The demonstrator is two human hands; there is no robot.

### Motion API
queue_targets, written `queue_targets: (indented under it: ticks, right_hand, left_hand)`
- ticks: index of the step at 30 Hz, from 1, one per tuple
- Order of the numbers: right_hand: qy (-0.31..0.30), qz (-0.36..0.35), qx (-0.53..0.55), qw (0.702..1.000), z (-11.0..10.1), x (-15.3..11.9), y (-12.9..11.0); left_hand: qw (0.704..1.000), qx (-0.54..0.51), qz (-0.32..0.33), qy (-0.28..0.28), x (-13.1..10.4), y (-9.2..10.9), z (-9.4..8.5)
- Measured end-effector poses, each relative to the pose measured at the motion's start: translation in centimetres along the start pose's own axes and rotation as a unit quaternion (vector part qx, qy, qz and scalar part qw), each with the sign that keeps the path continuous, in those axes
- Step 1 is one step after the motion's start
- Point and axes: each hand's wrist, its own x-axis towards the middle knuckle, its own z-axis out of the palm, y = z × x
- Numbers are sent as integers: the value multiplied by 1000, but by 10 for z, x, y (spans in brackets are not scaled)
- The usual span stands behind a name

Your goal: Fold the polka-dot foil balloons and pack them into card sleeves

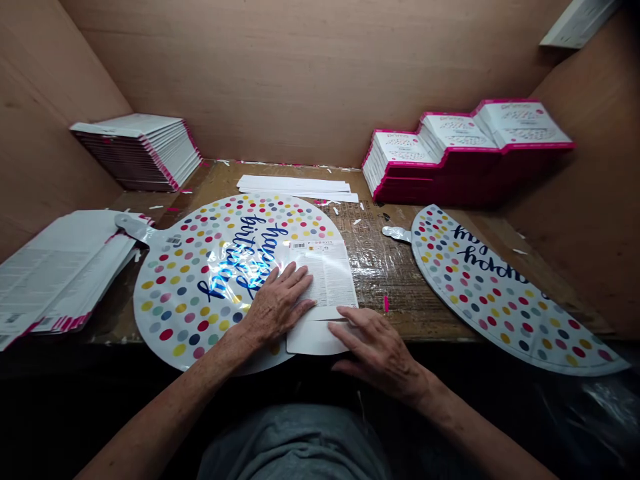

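A round white foil balloon (190, 293) with coloured dots and blue "happy birthday" lettering lies flat on the bench, its tail pointing left. On its right part rests a white printed card sleeve (325, 277) with small text and a barcode; a plain flap (315, 339) shows at its near end. My left hand (277, 300) lies flat across the balloon and the sleeve's left side, fingers stretched out. My right hand (373, 343) is at the flap's right edge, fingers spread and fingertips touching the card, thumb just below the near edge.
A folded dotted balloon (500, 293) lies at right, overhanging the front edge. Stacked pink-and-white packs (460, 153) stand at back right, another stack (145, 150) at back left. Flat printed cards (65, 267) lie at left. White strips (295, 185) and paper scraps lie behind the balloon.
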Motion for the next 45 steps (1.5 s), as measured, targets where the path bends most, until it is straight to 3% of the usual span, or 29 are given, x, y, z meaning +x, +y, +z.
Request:
queue_targets:
  ticks: [3, 7, 10, 12, 15, 17, 20, 23, 25, 26, 29, 31, 33, 36, 40, 42, 45]
  right_hand:
    - [18, -33, -15, 999, 15, 3, -1]
    - [35, -44, -5, 998, 21, 2, 1]
    - [52, -1, 49, 997, 21, 8, 1]
    - [46, 83, 101, 990, 22, 18, 0]
    - [48, 199, 87, 975, 26, 27, -3]
    - [43, 165, 28, 985, 27, 22, -5]
    - [40, 55, -12, 998, 23, 1, -6]
    - [107, 64, 11, 992, 17, -8, -5]
    - [156, 80, 33, 984, 16, 3, -4]
    - [170, 77, 43, 982, 18, 13, -4]
    - [148, 54, 60, 986, 27, 51, -3]
    - [107, 72, 57, 990, 34, 76, -4]
    - [57, 113, 52, 991, 40, 99, -7]
    - [-62, 146, 50, 986, 41, 134, -13]
    - [-219, 87, 46, 971, 41, 177, -13]
    - [-214, 43, 89, 972, 46, 189, -12]
    - [-91, 52, 207, 973, 62, 188, -22]
  left_hand:
    - [997, -33, 20, 60, -18, 8, -2]
    - [994, -68, 87, 23, -51, 19, -8]
    - [994, -75, 77, 34, -60, 25, -7]
    - [994, -83, 18, 65, -55, 28, -3]
    - [985, -53, -134, 97, -39, 31, 5]
    - [970, -14, -209, 124, -32, 32, 13]
    - [953, -10, -247, 176, -30, 38, 21]
    - [932, -108, -282, 201, -32, 51, 15]
    - [891, -231, -342, 188, -31, 57, 3]
    - [855, -312, -375, 175, -28, 59, -3]
    - [695, -555, -423, 171, -19, 53, -19]
    - [610, -634, -426, 212, -15, 44, -23]
    - [581, -647, -422, 256, -15, 34, -23]
    - [602, -618, -409, 297, -20, 22, -20]
    - [664, -537, -428, 296, -34, 8, -25]
    - [674, -523, -429, 297, -41, -3, -35]
    - [654, -519, -431, 343, -49, -37, -60]
